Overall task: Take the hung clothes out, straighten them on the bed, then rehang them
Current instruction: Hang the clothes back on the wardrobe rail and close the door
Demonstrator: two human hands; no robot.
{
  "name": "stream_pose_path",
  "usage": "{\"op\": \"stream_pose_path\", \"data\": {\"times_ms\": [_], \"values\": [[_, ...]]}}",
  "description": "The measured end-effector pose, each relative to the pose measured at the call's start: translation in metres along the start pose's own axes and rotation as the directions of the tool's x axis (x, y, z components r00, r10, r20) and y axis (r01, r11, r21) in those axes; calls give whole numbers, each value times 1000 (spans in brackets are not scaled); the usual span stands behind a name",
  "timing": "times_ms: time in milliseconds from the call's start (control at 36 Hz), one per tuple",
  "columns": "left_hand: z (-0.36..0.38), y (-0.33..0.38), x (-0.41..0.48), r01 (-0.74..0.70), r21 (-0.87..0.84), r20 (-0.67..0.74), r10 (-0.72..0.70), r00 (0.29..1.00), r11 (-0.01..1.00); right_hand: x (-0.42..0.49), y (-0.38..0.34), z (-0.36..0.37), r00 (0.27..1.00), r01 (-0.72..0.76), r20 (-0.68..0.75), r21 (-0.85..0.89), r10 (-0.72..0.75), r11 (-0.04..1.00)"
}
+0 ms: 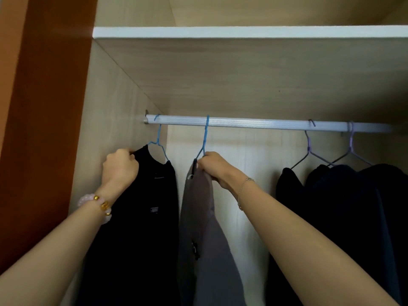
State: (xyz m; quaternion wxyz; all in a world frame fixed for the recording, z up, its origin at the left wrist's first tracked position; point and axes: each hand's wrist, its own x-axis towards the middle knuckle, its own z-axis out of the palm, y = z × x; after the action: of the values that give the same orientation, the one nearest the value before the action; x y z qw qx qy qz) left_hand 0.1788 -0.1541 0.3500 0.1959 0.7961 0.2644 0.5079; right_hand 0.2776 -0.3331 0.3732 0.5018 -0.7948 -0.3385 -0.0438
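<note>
Black top [152, 195] pinched at the shoulder by the left hand [120, 166], right hand [213, 167] clenched on the grey garment [205, 228]. Both hang on the rail [254, 124]; can't tell whether lifting out or rehanging.

Clothes [154, 195] on rail [254, 124] under shelf [242, 32]

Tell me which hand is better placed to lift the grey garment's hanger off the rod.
Right. The right hand already grips the grey garment at the base of its blue hanger; the left hand holds the black garment nearer the wall.
</note>
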Motion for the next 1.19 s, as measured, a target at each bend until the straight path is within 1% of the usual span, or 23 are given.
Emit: {"op": "stream_pose_path", "data": {"times_ms": [56, 111, 194, 278, 333, 389, 444, 528, 583, 639, 750, 806, 944, 1056, 1139, 1194], "values": [[-2, 8, -5, -44, 45, -24, 45, 999, 998, -8, 3, -9, 1000, 18, 9, 14, -18, 1000], [-4, 20, -13, -124, 78, -75, 130, 989, 989, -18, 6, -22, 999, 45, 8, 2, -45, 999], [-7, 50, -27, -268, 65, -139, 275, 951, 961, -38, 14, -53, 994, 100, -41, -116, -105, 988], [-7, 86, -40, -394, -83, -133, 381, 915, 916, -59, 26, -95, 971, 146, -147, -261, -188, 954], [1, 108, -50, -403, -243, -67, 399, 914, 882, -74, 37, -126, 944, 120, -250, -348, -216, 930], [15, 129, -63, -338, -385, 43, 383, 923, 859, -87, 49, -157, 906, 37, -355, -474, -230, 880], [33, 148, -80, -305, -459, 143, 409, 901, 834, -99, 60, -186, 879, -105, -432, -589, -203, 801], [62, 169, -102, -342, -481, 223, 490, 843, 807, -112, 77, -218, 868, -288, -487, -651, -95, 702], [79, 177, -110, -367, -471, 235, 515, 824, 802, -117, 88, -229, 861, -356, -507, -659, -41, 662], [93, 182, -113, -385, -435, 239, 517, 822, 814, -119, 98, -236, 863, -369, -505, -641, -8, 673], [109, 180, -113, -379, -345, 310, 485, 818, 859, -116, 106, -242, 865, -339, -501, -577, 6, 743], [111, 179, -114, -371, -335, 317, 475, 821, 866, -111, 105, -243, 861, -330, -508, -522, 24, 786], [109, 176, -117, -315, -393, 278, 439, 855, 864, -96, 104, -237, 891, -292, -434, -331, 129, 898], [106, 167, -114, -273, -437, 235, 402, 885, 857, -89, 106, -232, 884, -286, -421, -138, 205, 948], [103, 159, -109, -186, -453, 225, 314, 922, 872, -89, 106, -228, 877, -274, -414, -11, 245, 962], [100, 154, -105, -115, -468, 237, 250, 939, 876, -88, 107, -227, 881, -251, -409, 22, 237, 968]]}}
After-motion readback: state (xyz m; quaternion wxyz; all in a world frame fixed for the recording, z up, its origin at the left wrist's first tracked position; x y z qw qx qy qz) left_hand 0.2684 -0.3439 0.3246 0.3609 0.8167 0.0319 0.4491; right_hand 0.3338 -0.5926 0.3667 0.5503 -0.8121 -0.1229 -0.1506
